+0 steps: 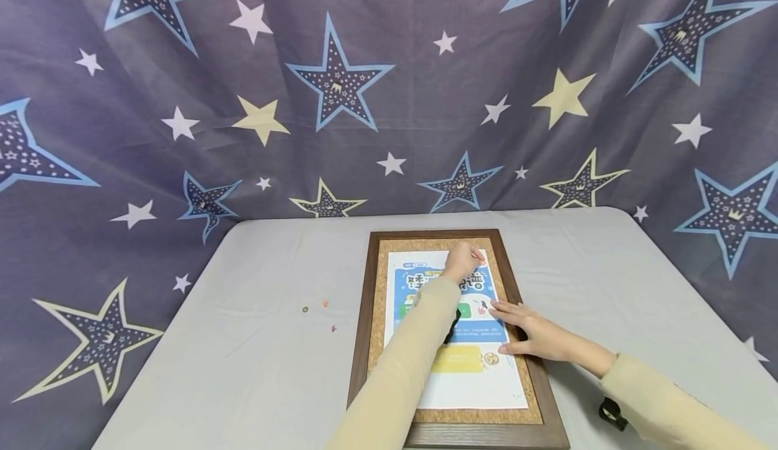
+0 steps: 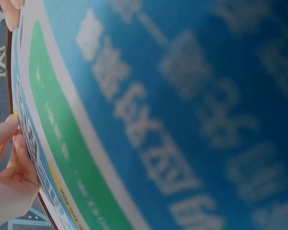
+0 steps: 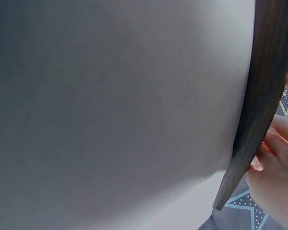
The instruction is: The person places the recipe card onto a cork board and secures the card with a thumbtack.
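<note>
A purple-grey drape spans the back, stars scattered everywhere, blue-edged, yellow, white, and there's the pale grey tabletop before it, evenly lit

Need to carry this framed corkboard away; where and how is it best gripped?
Probably grip the framed corkboard by the two long sides of its wooden frame, coming from left and right together: they run as straight bars outside the paper sheet, and the frame lies flat. The right hand lies across the right bar.
</note>
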`<state>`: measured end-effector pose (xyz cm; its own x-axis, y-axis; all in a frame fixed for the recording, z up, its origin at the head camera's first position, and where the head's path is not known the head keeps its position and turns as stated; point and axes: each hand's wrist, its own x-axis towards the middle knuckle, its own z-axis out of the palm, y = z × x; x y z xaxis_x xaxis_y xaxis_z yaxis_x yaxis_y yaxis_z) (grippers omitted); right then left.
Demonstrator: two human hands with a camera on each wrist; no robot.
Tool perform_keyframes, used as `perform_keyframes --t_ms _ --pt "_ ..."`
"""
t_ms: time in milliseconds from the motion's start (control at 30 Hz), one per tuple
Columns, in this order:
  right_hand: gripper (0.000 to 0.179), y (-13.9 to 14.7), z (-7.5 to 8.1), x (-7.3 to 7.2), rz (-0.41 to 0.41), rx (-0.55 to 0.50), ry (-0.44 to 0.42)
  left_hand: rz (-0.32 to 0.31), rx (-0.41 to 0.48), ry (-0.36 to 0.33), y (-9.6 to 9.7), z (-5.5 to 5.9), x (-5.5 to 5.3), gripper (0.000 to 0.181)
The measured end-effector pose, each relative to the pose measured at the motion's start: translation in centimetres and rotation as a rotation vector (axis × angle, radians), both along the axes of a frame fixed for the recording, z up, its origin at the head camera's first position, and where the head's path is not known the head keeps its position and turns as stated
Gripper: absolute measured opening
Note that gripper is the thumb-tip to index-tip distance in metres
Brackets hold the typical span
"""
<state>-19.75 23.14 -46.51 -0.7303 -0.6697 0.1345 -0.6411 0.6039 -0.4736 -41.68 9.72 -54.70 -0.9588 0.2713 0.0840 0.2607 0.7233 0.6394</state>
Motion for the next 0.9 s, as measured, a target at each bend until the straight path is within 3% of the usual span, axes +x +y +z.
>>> perform_keyframes --t_ms 33,100,133,167,233,267,367,500,567,633,700,800,867,900 --pt "0.065 0.0 0.0 0.0 -0.002 -0.001 -0.006 0.017 -0.021 -0.001 0.2 -0.5 -0.3 0.004" --pt "0.065 0.0 0.0 0.0 -0.004 0.006 -0.016 0.039 -0.027 0.067 0.8 -2.9 -1.8 0.007" --pt "0.066 0.0 0.1 0.0 -0.006 0.012 -0.019 0.048 -0.028 0.059 0.9 -3.5 -2.3 0.006" --pt "0.066 0.0 0.1 0.0 -0.009 0.01 -0.026 0.046 -0.017 0.105 1.0 -4.4 -2.8 0.007" --pt "0.066 0.0 0.1 -0.1 -0.013 0.018 -0.035 0.026 0.016 0.094 1.0 -5.3 -3.6 0.003" --pt "0.067 0.0 0.1 -0.1 -0.016 0.023 -0.038 0.006 0.037 0.064 0.8 -5.3 -3.7 0.005" --pt "0.067 0.0 0.1 -0.1 -0.02 0.027 -0.049 -0.079 0.124 0.081 -0.2 -5.2 -4.0 0.011" --pt "0.068 0.0 0.2 -0.1 -0.021 0.031 -0.063 -0.135 0.161 0.051 -1.8 -3.6 -3.2 0.01" --pt "0.068 0.0 0.2 -0.1 -0.02 0.029 -0.066 -0.136 0.143 -0.024 -2.6 -2.1 -2.3 0.013" --pt "0.068 0.0 0.3 0.0 -0.017 0.029 -0.064 -0.145 0.136 -0.05 -3.2 -1.8 -2.3 0.016" --pt "0.069 0.0 0.3 0.0 -0.014 0.028 -0.063 -0.16 0.125 -0.036 -3.5 -2.4 -2.9 0.016" --pt "0.069 0.0 0.3 0.0 -0.015 0.029 -0.06 -0.189 0.121 0.029 -3.9 -4.8 -4.8 0.013" --pt "0.069 0.0 0.2 0.0 -0.019 0.03 -0.064 -0.208 0.117 0.011 -4.3 -5.3 -5.3 0.011" --pt "0.069 -0.1 0.2 0.0 -0.021 0.03 -0.066 -0.222 0.124 0.02 -4.6 -5.1 -5.0 0.01"
